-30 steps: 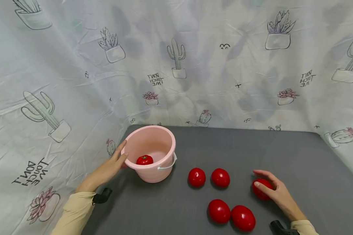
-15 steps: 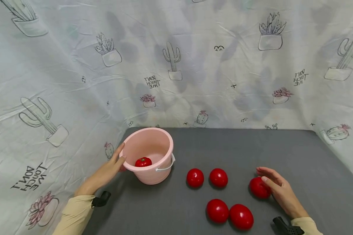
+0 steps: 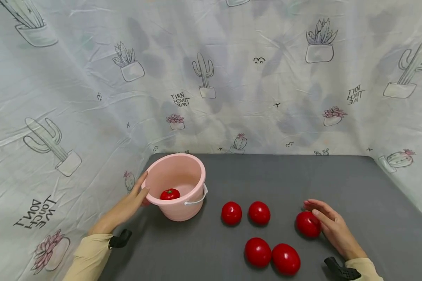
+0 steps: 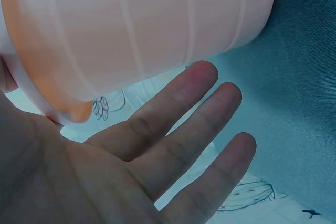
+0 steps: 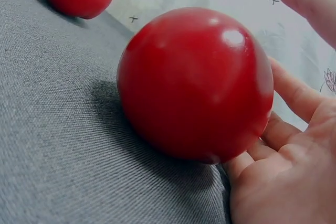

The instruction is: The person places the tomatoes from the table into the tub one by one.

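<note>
My left hand [image 3: 128,203] holds the pink bucket [image 3: 183,210] at its left rim, thumb and index finger at the edge. In the left wrist view the other three fingers [image 4: 184,145] stretch out beneath the bucket's side. A red tomato [image 3: 170,194] with a green stem lies inside. On the right, my right hand [image 3: 334,228] is beside a glossy red tomato [image 3: 307,225] on the grey table. Its fingers reach behind the tomato's side, and in the right wrist view the thumb [image 5: 310,9] stands off from it.
Two tomatoes, one left [image 3: 231,213] and one right [image 3: 259,213], sit between bucket and right hand. Nearer the front, another pair, a round tomato [image 3: 258,252] and an oval one [image 3: 286,259], lie side by side. A cactus-print cloth [image 3: 239,78] borders the grey table [image 3: 204,249].
My right thumb has lifted off the front of the tomato and the hand has shifted right, exposing more of it. The left hand stays at the bucket rim. The head view has shifted slightly.
</note>
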`<state>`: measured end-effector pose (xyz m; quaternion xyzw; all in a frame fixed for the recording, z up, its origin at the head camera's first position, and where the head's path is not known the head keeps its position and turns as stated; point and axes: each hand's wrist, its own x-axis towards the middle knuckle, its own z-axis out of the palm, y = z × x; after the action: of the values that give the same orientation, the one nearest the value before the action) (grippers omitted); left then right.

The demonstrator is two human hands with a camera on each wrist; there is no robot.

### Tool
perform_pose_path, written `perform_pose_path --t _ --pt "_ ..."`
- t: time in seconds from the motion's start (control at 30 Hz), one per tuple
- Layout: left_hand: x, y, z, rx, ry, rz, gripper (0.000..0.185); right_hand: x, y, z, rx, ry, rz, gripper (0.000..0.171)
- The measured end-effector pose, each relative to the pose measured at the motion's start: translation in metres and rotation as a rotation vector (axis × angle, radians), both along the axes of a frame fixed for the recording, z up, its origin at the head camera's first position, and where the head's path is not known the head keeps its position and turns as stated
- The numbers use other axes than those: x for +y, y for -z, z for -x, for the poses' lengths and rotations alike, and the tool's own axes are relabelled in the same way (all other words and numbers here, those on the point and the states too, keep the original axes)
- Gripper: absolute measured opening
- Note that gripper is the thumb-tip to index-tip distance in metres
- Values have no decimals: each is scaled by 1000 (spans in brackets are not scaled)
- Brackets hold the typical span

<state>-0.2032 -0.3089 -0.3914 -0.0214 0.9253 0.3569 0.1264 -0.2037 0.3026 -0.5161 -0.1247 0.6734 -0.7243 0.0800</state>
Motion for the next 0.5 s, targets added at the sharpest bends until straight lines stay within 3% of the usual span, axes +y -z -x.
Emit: perform_pose_path --t 0.23,0.5 --pt "-1 -2 -2 23 6 0 67 -1 0 0 -15 -3 -13 43" --pt "0 -5 -3 -5 -7 6 69 -2 -1 0 -22 -19 -23 43"
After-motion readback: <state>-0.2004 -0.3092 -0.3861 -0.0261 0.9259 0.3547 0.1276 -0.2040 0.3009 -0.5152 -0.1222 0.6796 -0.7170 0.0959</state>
